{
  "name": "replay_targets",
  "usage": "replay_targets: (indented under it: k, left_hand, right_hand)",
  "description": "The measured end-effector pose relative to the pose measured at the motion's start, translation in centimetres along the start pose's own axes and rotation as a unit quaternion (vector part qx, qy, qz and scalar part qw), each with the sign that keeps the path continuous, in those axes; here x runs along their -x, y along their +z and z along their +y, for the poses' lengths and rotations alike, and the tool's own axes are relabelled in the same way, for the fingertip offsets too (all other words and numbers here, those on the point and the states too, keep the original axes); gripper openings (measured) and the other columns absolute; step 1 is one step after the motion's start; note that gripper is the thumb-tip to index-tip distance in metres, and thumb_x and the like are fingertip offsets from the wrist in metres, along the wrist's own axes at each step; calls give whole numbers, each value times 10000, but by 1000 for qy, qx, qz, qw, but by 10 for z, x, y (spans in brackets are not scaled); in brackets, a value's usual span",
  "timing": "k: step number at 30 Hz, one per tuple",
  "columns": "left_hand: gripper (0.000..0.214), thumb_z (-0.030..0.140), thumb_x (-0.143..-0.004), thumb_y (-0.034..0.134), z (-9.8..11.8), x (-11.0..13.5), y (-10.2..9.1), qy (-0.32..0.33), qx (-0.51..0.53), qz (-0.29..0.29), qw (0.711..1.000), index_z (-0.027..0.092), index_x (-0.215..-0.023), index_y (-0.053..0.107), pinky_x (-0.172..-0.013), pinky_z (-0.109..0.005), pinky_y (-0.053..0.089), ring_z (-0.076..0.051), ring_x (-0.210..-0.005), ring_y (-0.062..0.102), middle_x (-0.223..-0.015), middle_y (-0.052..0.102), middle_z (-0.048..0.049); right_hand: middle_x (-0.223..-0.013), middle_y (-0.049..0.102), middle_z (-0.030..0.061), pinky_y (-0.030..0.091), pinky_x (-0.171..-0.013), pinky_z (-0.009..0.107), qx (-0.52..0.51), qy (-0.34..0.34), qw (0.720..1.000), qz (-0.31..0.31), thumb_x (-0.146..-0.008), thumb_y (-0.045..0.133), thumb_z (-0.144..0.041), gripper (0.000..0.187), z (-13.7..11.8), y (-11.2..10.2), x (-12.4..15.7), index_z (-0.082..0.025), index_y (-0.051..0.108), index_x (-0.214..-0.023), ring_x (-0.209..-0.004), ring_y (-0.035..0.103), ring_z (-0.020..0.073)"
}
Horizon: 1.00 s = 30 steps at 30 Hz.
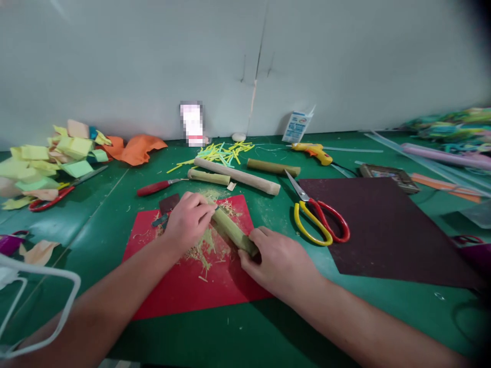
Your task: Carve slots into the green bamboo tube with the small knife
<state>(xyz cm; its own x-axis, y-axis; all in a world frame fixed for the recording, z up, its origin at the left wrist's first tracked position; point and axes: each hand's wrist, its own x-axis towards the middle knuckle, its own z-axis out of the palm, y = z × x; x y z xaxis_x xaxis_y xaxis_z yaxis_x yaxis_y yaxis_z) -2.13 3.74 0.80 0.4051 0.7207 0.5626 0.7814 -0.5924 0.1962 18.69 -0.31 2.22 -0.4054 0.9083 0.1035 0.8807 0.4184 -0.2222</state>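
My right hand (278, 260) is closed round the near end of a green bamboo stick (232, 230) that lies slanted on a red sheet (192, 286). My left hand (187, 220) is closed on a small knife with a dark handle (161, 220), its blade pressed against the stick's far end. Pale green shavings (203, 250) are scattered on the red sheet under the stick.
On the green table lie red-and-yellow scissors (320, 220), a dark maroon sheet (387, 230), other bamboo pieces (238, 175), a red-handled knife (155, 188), a yellow glue gun (312, 151), yellow strips (222, 151), and coloured paper scraps (46, 163) with red scissors at the left.
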Motion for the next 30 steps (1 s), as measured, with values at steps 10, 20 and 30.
replay_targets:
  k: [10,20,30]
  left_hand:
    - [180,192,-870,489,-3,-1,0,-11,9,-2,1000,178,-929,658,-735,-336,432,-180,-816,484,-834,565,-54]
    - [195,209,-867,496,-23,-2,0,-34,-33,27,998,195,-968,662,-733,-335,436,-183,-810,493,-831,569,-51]
    - [198,214,-870,499,-21,1,4,-63,-17,9,998,182,-992,653,-761,-329,449,-180,-837,510,-865,580,-53]
  right_hand:
    - [-825,577,5,288,-515,268,-37,4,999,-4,-731,582,-376,232,2,-4,1,-207,506,-870,-672,531,153]
    - [-736,538,-3,253,-514,276,-14,-10,1000,1,-781,499,-331,130,5,0,1,-208,458,-767,-627,493,147]
    - [-752,537,-5,243,-520,276,-36,-13,999,-4,-783,497,-330,128,5,2,1,-210,453,-784,-633,485,145]
